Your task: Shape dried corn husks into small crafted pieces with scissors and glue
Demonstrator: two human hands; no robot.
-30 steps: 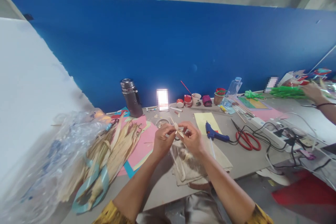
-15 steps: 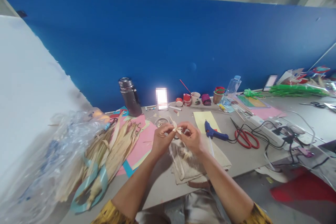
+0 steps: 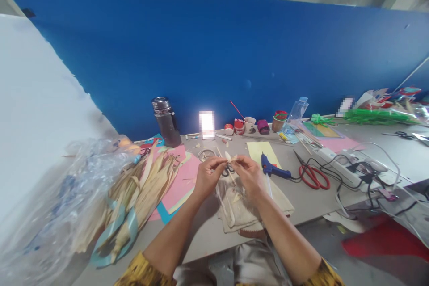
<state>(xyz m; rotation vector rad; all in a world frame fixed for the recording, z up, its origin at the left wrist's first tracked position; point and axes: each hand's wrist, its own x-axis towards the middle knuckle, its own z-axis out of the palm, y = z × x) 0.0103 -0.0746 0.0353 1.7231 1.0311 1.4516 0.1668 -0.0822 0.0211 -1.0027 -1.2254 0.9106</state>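
Note:
Between my fingertips is a small pale flower-like piece [image 3: 229, 157], looking like dried corn husk with pointed petals. My left hand [image 3: 209, 176] pinches it from the left, and my right hand [image 3: 248, 176] pinches it from the other side. Both hands are closed over a folded beige cloth [image 3: 254, 219] with husk scraps on it. Small dark-handled scissors [image 3: 227, 171] show partly behind the fingers. To the right, a blue hot glue gun [image 3: 275, 169] lies partly on yellow paper [image 3: 263, 149]. A bundle of dried corn husks [image 3: 147, 187] lies to the left.
Red-handled scissors [image 3: 314, 176] and a white power strip [image 3: 345, 165] with tangled cords lie right. A dark thermos [image 3: 166, 123] stands at the back left, paint jars [image 3: 238, 127] and a paper cup [image 3: 250, 124] along the blue partition. Clear plastic [image 3: 67, 196] covers the left edge.
The pale piece has been turned between my fingers, so a petal now points up. My hands have shifted slightly right, and the small scissors behind them show more.

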